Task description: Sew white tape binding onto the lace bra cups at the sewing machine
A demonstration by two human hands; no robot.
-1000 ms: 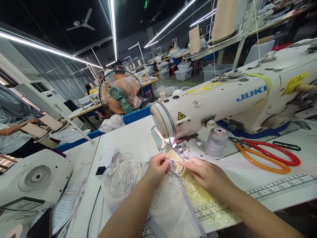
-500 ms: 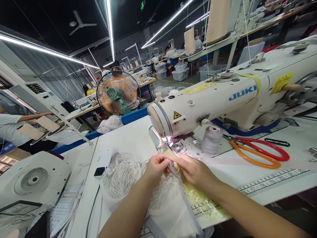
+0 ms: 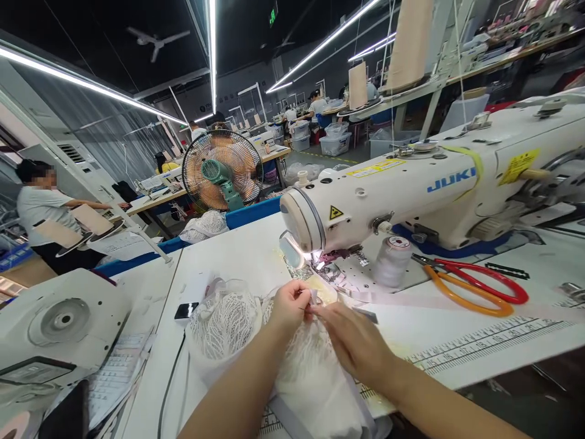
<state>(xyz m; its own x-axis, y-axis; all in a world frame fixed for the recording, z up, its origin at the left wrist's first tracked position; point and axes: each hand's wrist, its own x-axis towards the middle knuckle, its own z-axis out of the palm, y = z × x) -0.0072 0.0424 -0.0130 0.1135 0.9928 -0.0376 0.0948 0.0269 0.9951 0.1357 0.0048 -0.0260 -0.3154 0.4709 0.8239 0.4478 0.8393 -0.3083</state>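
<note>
My left hand [image 3: 289, 310] is closed in a pinch on the edge of a white lace garment piece [image 3: 315, 381]. Fingertips of my right hand [image 3: 359, 342] meet the left ones at the same edge, where a short pale strip [image 3: 313, 297] sticks up. A dark grey flat end [image 3: 367, 315] shows beside the right hand; what it belongs to is hidden. Just beyond both hands is the lit needle area of a white sewing machine [image 3: 379, 201]. More gathered white lace [image 3: 223, 323] lies left of my left forearm.
A thread cone [image 3: 391, 265] stands by the machine, with red-and-orange scissors [image 3: 475, 286] to its right. A ruler strip [image 3: 475, 344] runs along the front edge. At left are a small black-screened device [image 3: 186, 311] and another machine [image 3: 59, 329]. A fan [image 3: 222, 167] stands behind the table.
My right hand has turned and drawn slightly nearer, its fingers now bent down at the fabric edge. The view has shifted a little, and a co-worker at left shows more fully.
</note>
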